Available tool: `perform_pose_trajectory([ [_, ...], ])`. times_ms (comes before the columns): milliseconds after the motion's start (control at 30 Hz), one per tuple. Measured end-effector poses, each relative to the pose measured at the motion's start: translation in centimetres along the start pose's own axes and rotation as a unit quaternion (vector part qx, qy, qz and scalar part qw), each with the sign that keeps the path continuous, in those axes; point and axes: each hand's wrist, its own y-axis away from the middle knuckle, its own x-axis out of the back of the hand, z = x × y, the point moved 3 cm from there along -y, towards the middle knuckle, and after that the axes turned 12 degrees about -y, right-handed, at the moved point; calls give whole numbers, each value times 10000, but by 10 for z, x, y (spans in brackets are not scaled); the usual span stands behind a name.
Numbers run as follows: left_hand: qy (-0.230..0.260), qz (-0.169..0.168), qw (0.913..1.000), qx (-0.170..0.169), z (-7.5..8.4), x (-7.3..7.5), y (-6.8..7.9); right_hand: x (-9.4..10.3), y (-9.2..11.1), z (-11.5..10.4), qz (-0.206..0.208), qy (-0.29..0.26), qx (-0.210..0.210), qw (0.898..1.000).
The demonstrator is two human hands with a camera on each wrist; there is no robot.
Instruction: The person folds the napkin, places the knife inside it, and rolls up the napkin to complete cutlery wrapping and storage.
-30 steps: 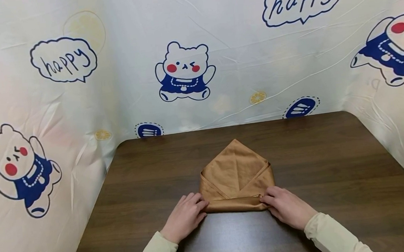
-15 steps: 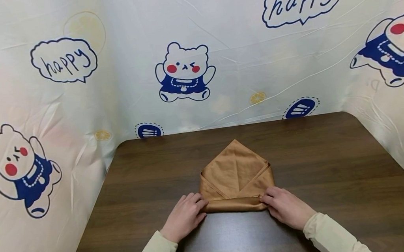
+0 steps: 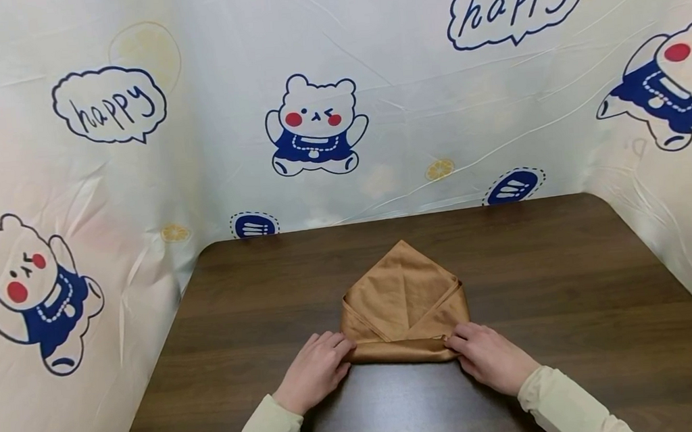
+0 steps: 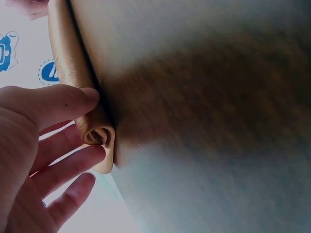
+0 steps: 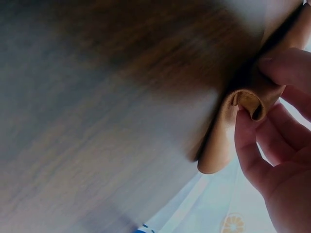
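Observation:
A brown satiny cloth (image 3: 404, 299), folded to a point at its far side, lies on the table. Its near edge is rolled into a tube (image 3: 396, 352). My left hand (image 3: 317, 369) pinches the left end of this roll, thumb on the near side and fingers beyond it. At the opposite end, my right hand (image 3: 493, 357) grips the roll in the same way. The left wrist view shows the coiled end of the cloth (image 4: 97, 135) between thumb and fingers. A looser, hollow curl of cloth (image 5: 250, 99) appears in the right wrist view, the right thumb pressed against it.
The dark wooden table (image 3: 254, 284) extends around the cloth on all sides. A pale curtain (image 3: 400, 123) printed with bears and "happy" bubbles hangs behind the table and along its left and right sides.
The head view has shifted very slightly. Both hands keep their places at the ends of the roll, and the cloth looks the same.

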Motion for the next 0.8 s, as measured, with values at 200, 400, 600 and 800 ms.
perform_pose_trajectory([
  [200,13,23,10000,20,0,0,-1,0,0,0,109,13,79,9999],
  [400,-12,-53,10000,61,0,0,-1,-1,1,0,99,68,118,9999],
  [600,-53,-44,9999,121,0,-2,-1,-1,2,0,-24,81,-43,10000],
  [800,280,0,9993,239,-3,-6,0,1,4,-1,-83,73,-230,9997],
])
